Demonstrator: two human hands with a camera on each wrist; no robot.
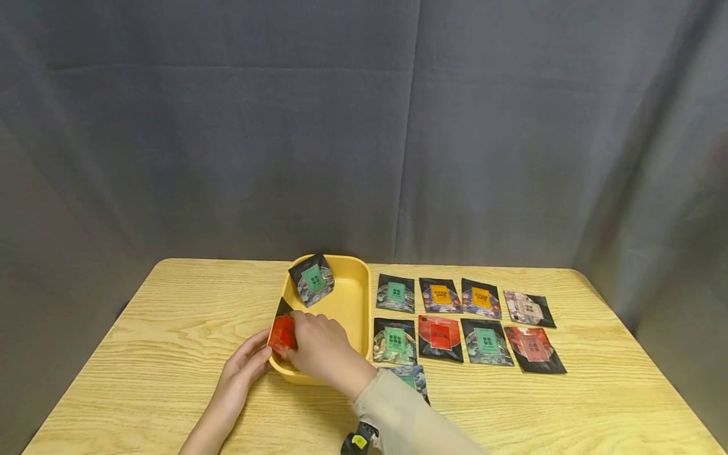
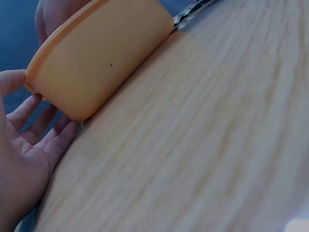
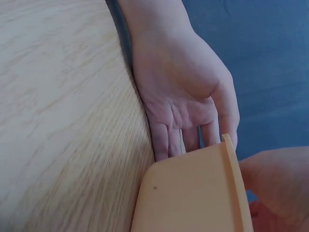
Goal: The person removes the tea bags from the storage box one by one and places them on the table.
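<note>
A yellow plastic bin [image 1: 354, 297] stands on the table. My left hand [image 1: 241, 366] holds its near left corner, thumb at the rim and the other fingers against the outer wall, as the left wrist view shows. Inside the bin, my right hand [image 1: 324, 347] grips a red and black flat packet [image 1: 282, 335] by the left wall; its fingertips are largely hidden. A black packet with a green label [image 1: 313, 281] leans at the bin's far left corner. In the right wrist view the left hand [image 3: 178, 87] shows beside the bin wall [image 3: 193, 193].
Right of the bin, several flat packets lie in two rows, among them an orange-labelled packet [image 1: 440, 295], a red packet [image 1: 440, 338] and a pink-labelled packet [image 1: 534, 349]. Another packet [image 1: 418, 379] is partly covered by the right sleeve [image 1: 409, 411]. A grey curtain [image 1: 284, 158] hangs behind the table.
</note>
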